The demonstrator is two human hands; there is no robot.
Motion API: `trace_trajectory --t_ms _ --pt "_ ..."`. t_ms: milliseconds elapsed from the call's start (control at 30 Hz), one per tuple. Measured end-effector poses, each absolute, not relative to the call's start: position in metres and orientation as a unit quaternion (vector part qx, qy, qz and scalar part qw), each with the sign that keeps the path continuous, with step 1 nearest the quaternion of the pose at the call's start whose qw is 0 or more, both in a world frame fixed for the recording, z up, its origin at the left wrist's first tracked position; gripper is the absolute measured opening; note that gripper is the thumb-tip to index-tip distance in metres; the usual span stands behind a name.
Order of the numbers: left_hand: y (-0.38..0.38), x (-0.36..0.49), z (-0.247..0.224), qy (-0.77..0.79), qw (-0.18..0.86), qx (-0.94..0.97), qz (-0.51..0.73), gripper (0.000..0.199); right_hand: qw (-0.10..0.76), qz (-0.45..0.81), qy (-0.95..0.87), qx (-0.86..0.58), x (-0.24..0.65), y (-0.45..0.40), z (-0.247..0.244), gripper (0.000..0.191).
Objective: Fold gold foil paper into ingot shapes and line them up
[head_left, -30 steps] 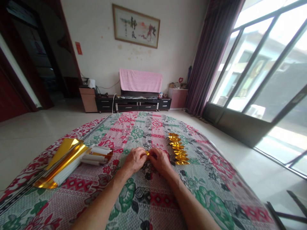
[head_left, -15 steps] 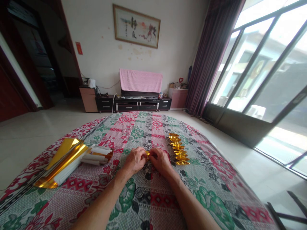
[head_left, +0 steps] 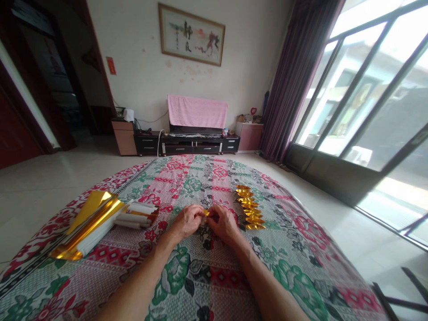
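Note:
Between my two hands is a small piece of gold foil paper (head_left: 206,213), mostly hidden by the fingers. My left hand (head_left: 190,220) pinches its left side, and my right hand (head_left: 222,221) pinches the right side, the fingertips almost meeting. Both hands are low over the patterned tablecloth. To the right of them lies a row of several folded gold paper pieces (head_left: 250,207), boat-like with pointed ends. Off to the left are a stack of gold foil sheets (head_left: 100,218) with white backs and some rolled white-and-gold paper (head_left: 133,218).
A flowered cloth (head_left: 192,183) in red, green and grey covers the round table. Beyond it stand a black low cabinet (head_left: 190,149) and a screen under a pink towel (head_left: 197,111). Dark stool legs (head_left: 401,298) show at the lower right, near the glass door (head_left: 354,111).
Both hands keep their pinch on the gold foil paper with only slight finger movement. The whole view has shifted very slightly; the folded row and the sheets lie as before.

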State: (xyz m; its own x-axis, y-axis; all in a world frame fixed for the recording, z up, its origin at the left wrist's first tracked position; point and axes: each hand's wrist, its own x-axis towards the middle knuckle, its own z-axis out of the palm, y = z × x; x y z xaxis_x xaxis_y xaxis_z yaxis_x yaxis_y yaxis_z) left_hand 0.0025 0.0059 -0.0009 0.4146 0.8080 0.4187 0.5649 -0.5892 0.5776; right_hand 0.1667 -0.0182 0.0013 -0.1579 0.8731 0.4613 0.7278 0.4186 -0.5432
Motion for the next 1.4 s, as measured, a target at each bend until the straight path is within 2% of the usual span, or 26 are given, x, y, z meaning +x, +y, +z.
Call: trace_trajectory --t_ms 467,700,833,967,1400 --pt "0.004 0.0 0.006 0.442 0.211 0.811 0.319 0.035 0.353 0.078 -0.765 -0.533 0.166 -0.025 0.005 0.022" --pt "0.011 -0.007 -0.003 0.438 0.239 0.786 0.364 0.031 0.342 0.071 -0.771 -0.533 0.165 -0.027 0.009 0.022" --pt "0.014 -0.011 -0.006 0.44 0.226 0.762 0.418 0.028 0.347 0.067 -0.761 -0.544 0.163 -0.027 0.009 0.013" --pt "0.016 -0.012 -0.009 0.445 0.174 0.773 0.418 0.028 0.353 0.049 -0.74 -0.571 0.156 -0.027 0.008 0.006" --pt "0.017 -0.016 -0.009 0.436 0.16 0.8 0.382 0.03 0.324 -0.009 -0.711 -0.624 0.141 -0.027 0.001 0.023"
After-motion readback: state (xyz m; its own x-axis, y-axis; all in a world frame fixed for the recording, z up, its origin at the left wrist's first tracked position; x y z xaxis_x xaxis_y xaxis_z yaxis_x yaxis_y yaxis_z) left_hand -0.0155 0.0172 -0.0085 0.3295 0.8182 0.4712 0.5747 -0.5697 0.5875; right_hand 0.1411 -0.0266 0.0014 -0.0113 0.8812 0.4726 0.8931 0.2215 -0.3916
